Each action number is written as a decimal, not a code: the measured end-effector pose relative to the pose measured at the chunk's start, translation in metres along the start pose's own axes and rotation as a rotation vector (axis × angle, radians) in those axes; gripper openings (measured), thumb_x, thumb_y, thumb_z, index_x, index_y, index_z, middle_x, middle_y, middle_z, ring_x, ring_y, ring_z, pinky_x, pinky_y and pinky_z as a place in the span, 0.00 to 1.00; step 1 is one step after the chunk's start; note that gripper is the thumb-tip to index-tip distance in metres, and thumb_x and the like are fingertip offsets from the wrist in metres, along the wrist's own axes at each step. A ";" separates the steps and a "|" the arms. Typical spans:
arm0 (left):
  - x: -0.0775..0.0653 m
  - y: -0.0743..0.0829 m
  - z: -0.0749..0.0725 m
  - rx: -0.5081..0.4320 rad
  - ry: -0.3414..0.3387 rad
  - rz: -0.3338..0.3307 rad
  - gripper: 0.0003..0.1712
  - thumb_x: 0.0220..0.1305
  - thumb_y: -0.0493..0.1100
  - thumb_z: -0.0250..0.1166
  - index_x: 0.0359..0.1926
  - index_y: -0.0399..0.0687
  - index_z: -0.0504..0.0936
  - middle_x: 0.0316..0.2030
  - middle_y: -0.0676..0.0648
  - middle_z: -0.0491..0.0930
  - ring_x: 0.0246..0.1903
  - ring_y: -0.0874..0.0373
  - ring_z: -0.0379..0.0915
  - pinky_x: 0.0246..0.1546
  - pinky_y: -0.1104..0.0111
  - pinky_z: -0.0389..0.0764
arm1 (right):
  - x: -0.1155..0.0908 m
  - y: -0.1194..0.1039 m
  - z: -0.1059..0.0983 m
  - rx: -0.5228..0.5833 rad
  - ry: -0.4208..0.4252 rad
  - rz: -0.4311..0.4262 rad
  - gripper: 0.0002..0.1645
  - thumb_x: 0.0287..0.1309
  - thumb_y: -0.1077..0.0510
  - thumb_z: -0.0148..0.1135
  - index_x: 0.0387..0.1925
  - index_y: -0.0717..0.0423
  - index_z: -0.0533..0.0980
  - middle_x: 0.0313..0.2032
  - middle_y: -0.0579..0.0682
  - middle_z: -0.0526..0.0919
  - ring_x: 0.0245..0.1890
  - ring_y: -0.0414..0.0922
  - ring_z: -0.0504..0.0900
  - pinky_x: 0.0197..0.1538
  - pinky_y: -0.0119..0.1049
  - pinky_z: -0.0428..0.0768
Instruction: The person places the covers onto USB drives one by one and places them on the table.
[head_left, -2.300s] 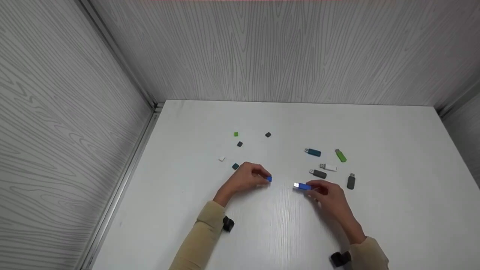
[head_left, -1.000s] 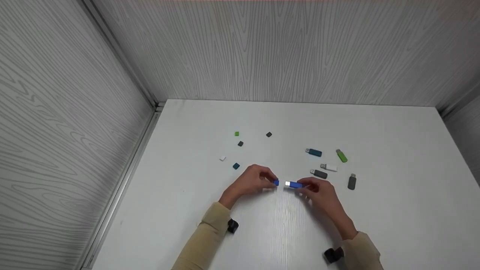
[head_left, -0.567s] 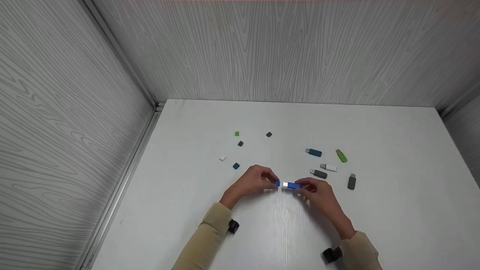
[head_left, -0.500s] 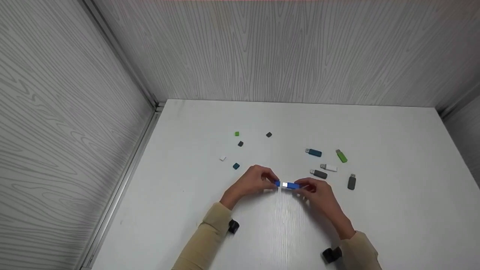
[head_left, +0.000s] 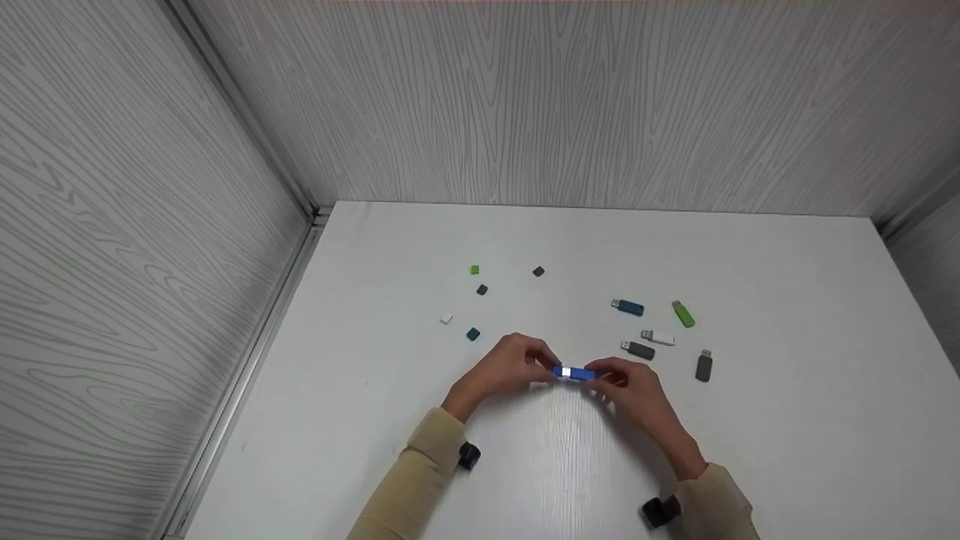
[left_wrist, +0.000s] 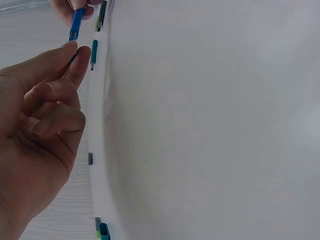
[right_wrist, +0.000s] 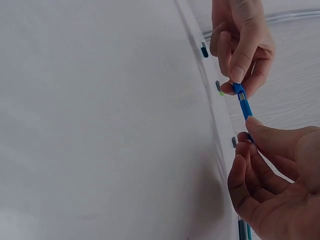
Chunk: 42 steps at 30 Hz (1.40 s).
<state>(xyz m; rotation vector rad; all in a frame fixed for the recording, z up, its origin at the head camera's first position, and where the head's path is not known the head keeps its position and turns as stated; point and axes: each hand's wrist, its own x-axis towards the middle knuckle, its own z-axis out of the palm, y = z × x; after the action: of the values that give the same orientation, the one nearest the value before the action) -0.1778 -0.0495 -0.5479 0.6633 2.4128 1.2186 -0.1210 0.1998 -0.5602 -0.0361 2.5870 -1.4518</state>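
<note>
Counter (head_left: 300, 420): one, white, carrying five sticks and five caps that lie loose.
Arms: two, in a tan left sleeve (head_left: 409, 480) and a tan right sleeve (head_left: 716, 502), slanting in from the near side and converging.
Left hand (head_left: 510, 365): bent inward, facing right; its lower fingers curl towards the palm in the left wrist view.
Right hand (head_left: 634, 390): bent inward, facing left, close to the other hand.
Loose sticks: five, on the right; one teal stick (head_left: 630, 307), one green stick (head_left: 683, 314), one white stick (head_left: 660, 338), two dark grey sticks (head_left: 703, 367).
Blue stick (head_left: 582, 373): one, between the hands, metal end pointing left.
Loose caps: five, on the left; one green cap (head_left: 475, 270), one white cap (head_left: 447, 319), one teal cap (head_left: 473, 334), two dark grey caps (head_left: 538, 271).
Blue cap (head_left: 557, 371): one, lined up at the stick's metal end; a metal strip shows between cap and body, depth of insertion unclear.
Right grip: narrow, thumb and finger pinching the blue stick's rear.
Left grip: narrow, fingertips pinching the blue cap.
</note>
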 end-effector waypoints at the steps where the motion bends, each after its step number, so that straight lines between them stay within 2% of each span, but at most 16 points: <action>1: 0.000 0.000 0.000 -0.001 -0.001 -0.001 0.10 0.67 0.43 0.74 0.48 0.53 0.91 0.44 0.54 0.91 0.40 0.66 0.75 0.45 0.73 0.76 | 0.000 0.000 0.000 -0.001 -0.001 0.003 0.15 0.66 0.60 0.71 0.54 0.53 0.86 0.45 0.52 0.90 0.39 0.45 0.82 0.43 0.25 0.81; 17: -0.002 -0.003 0.001 -0.068 0.017 0.016 0.11 0.65 0.43 0.75 0.49 0.55 0.92 0.44 0.54 0.91 0.39 0.65 0.75 0.43 0.73 0.74 | 0.000 -0.002 0.001 0.013 -0.019 -0.007 0.16 0.65 0.58 0.73 0.54 0.51 0.87 0.46 0.51 0.90 0.39 0.44 0.82 0.44 0.26 0.81; 24: -0.002 -0.007 0.004 -0.158 0.031 0.025 0.10 0.65 0.43 0.75 0.47 0.53 0.92 0.43 0.51 0.92 0.32 0.67 0.75 0.32 0.75 0.75 | 0.001 -0.003 0.001 0.072 -0.032 -0.026 0.15 0.64 0.59 0.74 0.52 0.53 0.87 0.43 0.52 0.91 0.38 0.45 0.83 0.41 0.27 0.81; 27: -0.003 -0.007 0.006 -0.188 0.036 0.016 0.09 0.65 0.42 0.75 0.46 0.53 0.92 0.42 0.50 0.92 0.28 0.66 0.75 0.29 0.75 0.76 | 0.001 -0.003 0.001 0.061 -0.028 -0.016 0.15 0.64 0.59 0.74 0.52 0.52 0.87 0.43 0.51 0.91 0.38 0.44 0.82 0.42 0.27 0.81; 34: -0.003 -0.008 0.010 -0.231 0.038 0.007 0.10 0.64 0.37 0.74 0.46 0.49 0.92 0.42 0.48 0.92 0.26 0.66 0.75 0.29 0.75 0.77 | 0.001 -0.003 0.000 0.043 -0.023 -0.012 0.14 0.63 0.61 0.74 0.50 0.52 0.88 0.42 0.50 0.91 0.37 0.43 0.81 0.41 0.27 0.81; 42: -0.004 -0.008 0.011 -0.246 0.041 0.005 0.10 0.64 0.36 0.75 0.46 0.46 0.92 0.42 0.46 0.92 0.30 0.67 0.81 0.35 0.75 0.83 | 0.001 -0.004 0.001 0.040 -0.005 -0.016 0.13 0.62 0.62 0.75 0.48 0.53 0.89 0.42 0.51 0.92 0.37 0.43 0.80 0.41 0.27 0.79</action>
<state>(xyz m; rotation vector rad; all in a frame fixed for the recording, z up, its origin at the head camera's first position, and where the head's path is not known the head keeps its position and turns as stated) -0.1714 -0.0487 -0.5605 0.5746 2.2428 1.5125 -0.1219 0.1967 -0.5569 -0.0545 2.5586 -1.5067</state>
